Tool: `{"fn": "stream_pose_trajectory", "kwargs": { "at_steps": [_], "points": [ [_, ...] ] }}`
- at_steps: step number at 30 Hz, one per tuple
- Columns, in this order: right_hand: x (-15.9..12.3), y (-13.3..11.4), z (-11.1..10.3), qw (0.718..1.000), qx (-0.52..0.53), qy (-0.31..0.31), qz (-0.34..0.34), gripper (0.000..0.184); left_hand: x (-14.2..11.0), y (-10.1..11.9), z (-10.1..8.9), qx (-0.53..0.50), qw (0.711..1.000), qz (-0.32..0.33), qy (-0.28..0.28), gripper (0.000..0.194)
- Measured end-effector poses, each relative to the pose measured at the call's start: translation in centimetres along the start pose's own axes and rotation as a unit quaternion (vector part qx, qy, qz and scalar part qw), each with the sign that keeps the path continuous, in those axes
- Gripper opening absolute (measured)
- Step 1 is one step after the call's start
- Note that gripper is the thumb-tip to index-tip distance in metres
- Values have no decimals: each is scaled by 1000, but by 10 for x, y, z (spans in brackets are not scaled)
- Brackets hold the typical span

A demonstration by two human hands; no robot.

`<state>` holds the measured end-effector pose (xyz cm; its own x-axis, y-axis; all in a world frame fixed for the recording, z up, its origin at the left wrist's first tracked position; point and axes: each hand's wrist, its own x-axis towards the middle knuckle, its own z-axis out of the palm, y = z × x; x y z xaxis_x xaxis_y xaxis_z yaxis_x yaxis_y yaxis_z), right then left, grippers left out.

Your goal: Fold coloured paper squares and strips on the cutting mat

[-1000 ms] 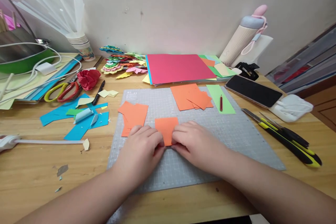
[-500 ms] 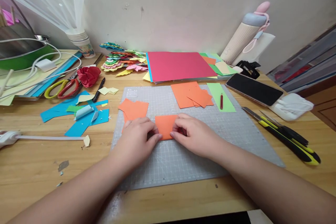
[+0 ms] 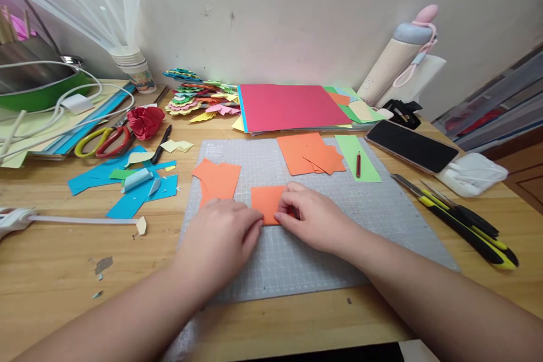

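A small orange sheet of paper (image 3: 266,201), seemingly folded, lies flat on the grey cutting mat (image 3: 339,237). My left hand (image 3: 223,235) is closed, thumb and forefinger together at the sheet's near left corner. At its right edge, my right hand (image 3: 311,215) pinches the sheet, thumb at the near edge and curled fingers above. Cut orange paper pieces (image 3: 220,178) lie just beyond my left hand. Farther back on the mat are more orange pieces (image 3: 299,153) and a green strip (image 3: 352,153) bearing a short red pencil (image 3: 358,164).
Right of the mat lie a utility knife (image 3: 466,229), a phone (image 3: 411,146) and a white charger (image 3: 473,172). Blue paper scraps (image 3: 127,198), scissors (image 3: 112,141) and a black pen (image 3: 161,144) lie left. A red sheet (image 3: 292,107) tops a stack behind.
My left hand has shifted slightly right and nearer me, its fingers drawn in from the sheet's left side to its near corner. My right hand and the orange sheet stay nearly in place.
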<state>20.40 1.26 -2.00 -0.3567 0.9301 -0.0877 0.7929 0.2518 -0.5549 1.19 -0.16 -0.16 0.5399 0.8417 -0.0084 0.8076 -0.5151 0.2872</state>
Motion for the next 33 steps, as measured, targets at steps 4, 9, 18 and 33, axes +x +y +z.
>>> {"fn": "stream_pose_trajectory", "kwargs": {
  "at_steps": [4,9,18,33],
  "points": [
    [0,-1,1,1000,-8,3,-8,11,-19,19,8,145,988,18,-45,36],
    [-2,-2,1,999,-32,8,-6,13,-33,28,25,211,974,46,-64,46],
    [-1,-9,5,999,-17,21,-22,17,-30,29,23,206,975,33,-76,50],
    [4,-9,13,998,-44,34,-34,20,-28,32,25,211,973,26,-84,47]
  ]
}}
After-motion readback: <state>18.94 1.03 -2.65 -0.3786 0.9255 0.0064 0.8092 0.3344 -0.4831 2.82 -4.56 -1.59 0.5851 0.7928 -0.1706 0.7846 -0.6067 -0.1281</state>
